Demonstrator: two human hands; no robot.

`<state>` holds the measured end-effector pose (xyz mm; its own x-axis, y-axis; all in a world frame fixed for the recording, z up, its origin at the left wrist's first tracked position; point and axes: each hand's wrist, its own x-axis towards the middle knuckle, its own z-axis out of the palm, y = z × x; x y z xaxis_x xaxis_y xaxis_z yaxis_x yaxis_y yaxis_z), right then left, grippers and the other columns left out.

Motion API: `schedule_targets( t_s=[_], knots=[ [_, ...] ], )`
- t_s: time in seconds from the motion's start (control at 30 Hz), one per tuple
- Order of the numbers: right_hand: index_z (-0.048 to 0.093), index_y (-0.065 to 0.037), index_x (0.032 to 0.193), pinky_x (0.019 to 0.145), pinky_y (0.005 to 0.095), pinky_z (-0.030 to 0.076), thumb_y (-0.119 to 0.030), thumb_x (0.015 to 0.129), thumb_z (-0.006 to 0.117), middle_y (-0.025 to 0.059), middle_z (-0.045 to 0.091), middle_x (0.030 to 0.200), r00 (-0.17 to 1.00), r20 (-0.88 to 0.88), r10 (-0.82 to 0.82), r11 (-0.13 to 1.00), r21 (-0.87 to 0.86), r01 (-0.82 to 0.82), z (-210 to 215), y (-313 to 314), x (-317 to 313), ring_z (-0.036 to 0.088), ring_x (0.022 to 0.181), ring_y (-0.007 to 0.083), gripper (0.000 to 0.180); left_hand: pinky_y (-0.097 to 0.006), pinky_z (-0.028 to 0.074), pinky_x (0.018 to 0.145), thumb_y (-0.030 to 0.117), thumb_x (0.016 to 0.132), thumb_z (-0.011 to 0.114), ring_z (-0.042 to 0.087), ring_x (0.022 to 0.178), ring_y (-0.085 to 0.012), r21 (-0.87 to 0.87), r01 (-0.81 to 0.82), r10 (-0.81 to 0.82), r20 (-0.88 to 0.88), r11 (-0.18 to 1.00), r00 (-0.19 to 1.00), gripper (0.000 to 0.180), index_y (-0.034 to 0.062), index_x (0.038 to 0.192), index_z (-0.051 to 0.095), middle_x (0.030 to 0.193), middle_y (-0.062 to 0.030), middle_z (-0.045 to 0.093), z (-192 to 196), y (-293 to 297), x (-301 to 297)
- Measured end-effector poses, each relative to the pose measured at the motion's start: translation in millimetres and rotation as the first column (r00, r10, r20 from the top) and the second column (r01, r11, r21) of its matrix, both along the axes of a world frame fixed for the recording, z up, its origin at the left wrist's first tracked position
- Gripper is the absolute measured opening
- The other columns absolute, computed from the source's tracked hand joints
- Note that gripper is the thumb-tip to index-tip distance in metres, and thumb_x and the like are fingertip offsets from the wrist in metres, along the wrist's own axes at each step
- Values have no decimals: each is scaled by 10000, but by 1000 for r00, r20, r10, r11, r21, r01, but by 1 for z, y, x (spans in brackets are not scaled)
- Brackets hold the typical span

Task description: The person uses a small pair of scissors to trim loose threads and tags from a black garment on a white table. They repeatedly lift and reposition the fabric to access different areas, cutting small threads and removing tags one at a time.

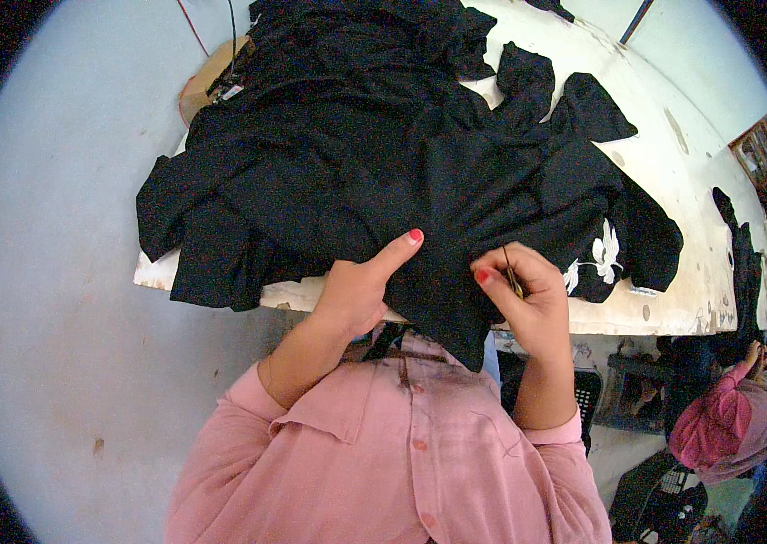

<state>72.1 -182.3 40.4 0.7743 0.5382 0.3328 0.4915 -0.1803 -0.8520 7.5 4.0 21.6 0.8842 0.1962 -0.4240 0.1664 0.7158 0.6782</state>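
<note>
Black cloth (338,172), seemingly garment pieces, lies in a large rumpled heap over the table and hangs past its near edge towards me. My left hand (353,292) grips the cloth near that edge, thumb stretched out on top and the other fingers hidden beneath. To its right, my right hand (528,295) is closed around a small thin tool (515,276), dark and brass-coloured, that looks like thread snips. Its fingertips touch the cloth, and the tool's tip cannot be made out. White flower embroidery (605,252) shows on the cloth right of this hand.
The pale, stained table (673,304) curves away to the right, with more black pieces (596,104) at the far side. A brown box-like object (207,82) with a cable stands at the back left. Another person in pink (732,422) works at the far right, near a dark chair (660,499).
</note>
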Motion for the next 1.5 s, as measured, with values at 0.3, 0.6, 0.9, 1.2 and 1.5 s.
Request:
schedule_targets(
  t_s=[0.3,0.6,0.9,1.2,1.5],
  knots=[
    [627,-4,871,632,254,437,39,753,679,83,621,798,962,247,-113,992,-27,124,-6,24,7,578,721,155,135,-327,487,872,300,830,723,622,974,-207,450,0,-66,131,893,989,484,-93,1090,615,1099,-125,651,-10,3,4],
    [610,-55,839,640,318,451,-52,796,642,63,600,776,393,-275,878,474,375,-797,0,14,-4,597,737,209,54,-306,471,864,351,766,778,611,943,-197,688,17,-55,34,726,998,563,-98,1067,623,1071,-119,661,-10,14,7],
    [597,-23,779,556,248,379,-25,726,728,53,546,719,967,247,-63,998,20,60,-1,24,8,506,626,150,142,-321,495,847,127,775,727,645,928,-251,767,144,-177,-41,625,983,371,77,1133,645,1098,-115,663,-9,10,-2],
    [609,-103,1060,679,363,528,-164,613,815,120,544,917,833,527,-167,970,-63,234,-15,27,-31,588,726,275,496,-391,500,907,27,801,694,635,1004,-265,488,-136,-37,328,862,944,397,9,1187,599,1137,-114,639,-35,26,19],
    [595,-11,1010,867,326,476,77,601,511,85,628,1037,903,105,-417,896,217,388,-22,-68,18,617,930,220,427,-402,541,854,113,858,643,651,952,-262,40,-590,506,469,807,724,278,-14,1101,596,1072,-146,649,17,112,0]
  ],
)
